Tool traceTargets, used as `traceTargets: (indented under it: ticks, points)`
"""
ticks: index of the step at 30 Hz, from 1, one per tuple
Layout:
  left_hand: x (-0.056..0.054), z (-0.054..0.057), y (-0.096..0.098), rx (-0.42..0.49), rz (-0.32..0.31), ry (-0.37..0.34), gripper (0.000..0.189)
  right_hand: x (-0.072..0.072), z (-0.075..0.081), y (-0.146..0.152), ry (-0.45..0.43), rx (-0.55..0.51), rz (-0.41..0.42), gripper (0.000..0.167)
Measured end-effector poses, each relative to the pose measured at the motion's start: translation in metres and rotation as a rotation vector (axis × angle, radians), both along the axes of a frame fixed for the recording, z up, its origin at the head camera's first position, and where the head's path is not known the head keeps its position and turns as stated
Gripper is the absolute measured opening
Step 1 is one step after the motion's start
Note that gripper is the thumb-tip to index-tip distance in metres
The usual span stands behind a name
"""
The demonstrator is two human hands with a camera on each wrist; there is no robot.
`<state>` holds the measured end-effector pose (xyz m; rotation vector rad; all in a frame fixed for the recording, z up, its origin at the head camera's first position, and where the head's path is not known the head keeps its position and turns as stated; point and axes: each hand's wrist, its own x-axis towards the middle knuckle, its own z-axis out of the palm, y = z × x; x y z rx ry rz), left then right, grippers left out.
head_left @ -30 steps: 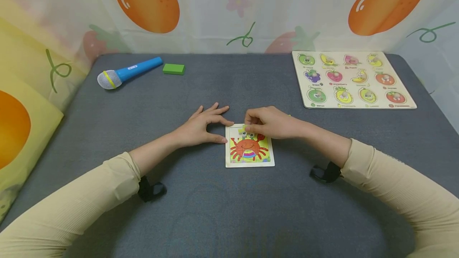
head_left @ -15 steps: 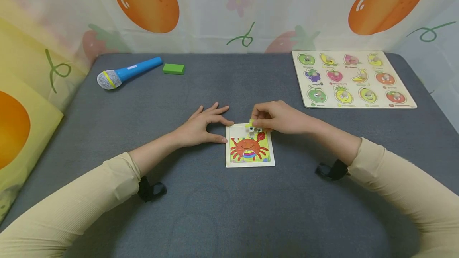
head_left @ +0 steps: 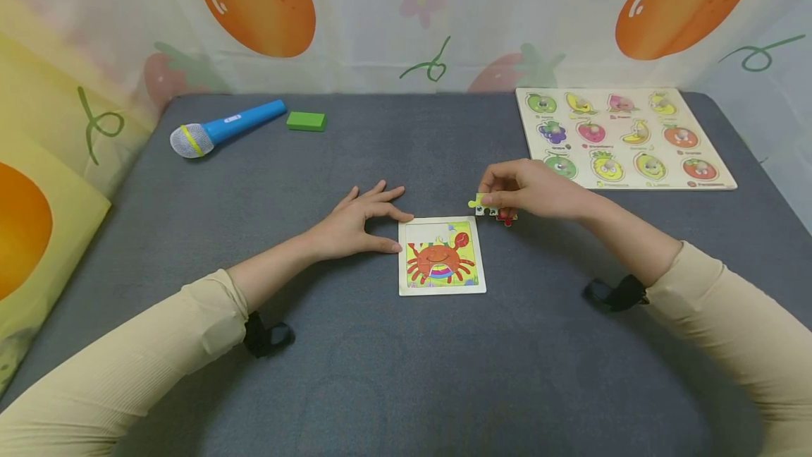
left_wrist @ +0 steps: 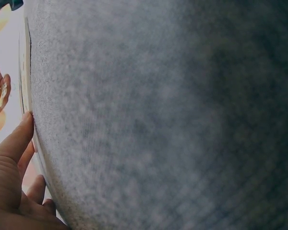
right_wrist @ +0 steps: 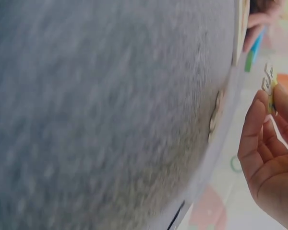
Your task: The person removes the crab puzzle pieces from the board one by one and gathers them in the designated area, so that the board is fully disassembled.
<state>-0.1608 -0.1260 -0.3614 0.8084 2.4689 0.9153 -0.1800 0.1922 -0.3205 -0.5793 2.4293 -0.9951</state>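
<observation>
A crab jigsaw puzzle board (head_left: 442,291) lies flat on the grey table, with bare wood showing at the upper left of its picture. At its left edge rests my left hand (head_left: 349,228), fingers spread, thumb on the side and index fingertip by the top corner. Beyond the board's upper right corner, my right hand (head_left: 536,189) pinches a yellow puzzle piece (head_left: 480,204) with printed eyes between thumb and fingers. In the right wrist view this puzzle piece (right_wrist: 268,84) is raised off the cloth. Below that hand lies a loose red puzzle piece (head_left: 508,219), partly covered.
A wooden fruit puzzle board (head_left: 628,187) lies at the back right. At the back left are a blue toy microphone (head_left: 244,123) and a green block (head_left: 306,121). A fruit-printed curtain (head_left: 374,13) hangs behind the table.
My right hand has lifted the eyed puzzle piece off the board and carried it right and away, uncovering the board's upper part and the loose red piece. My left hand has stayed put.
</observation>
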Motion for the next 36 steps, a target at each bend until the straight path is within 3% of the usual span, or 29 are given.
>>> traceTargets:
  ticks: [9,22,36]
  points:
    - [0.000,0.000,0.000,-0.001,-0.001,-0.001,0.052,-0.003,0.004,0.022,0.011,0.030,-0.049,0.010]
    - [0.001,0.001,0.001,-0.002,0.001,-0.005,0.050,-0.004,-0.001,0.060,-0.009,0.088,-0.053,0.013]
    - [0.000,0.001,0.001,0.000,0.002,-0.004,0.051,-0.006,-0.005,0.071,-0.038,0.106,-0.031,0.014]
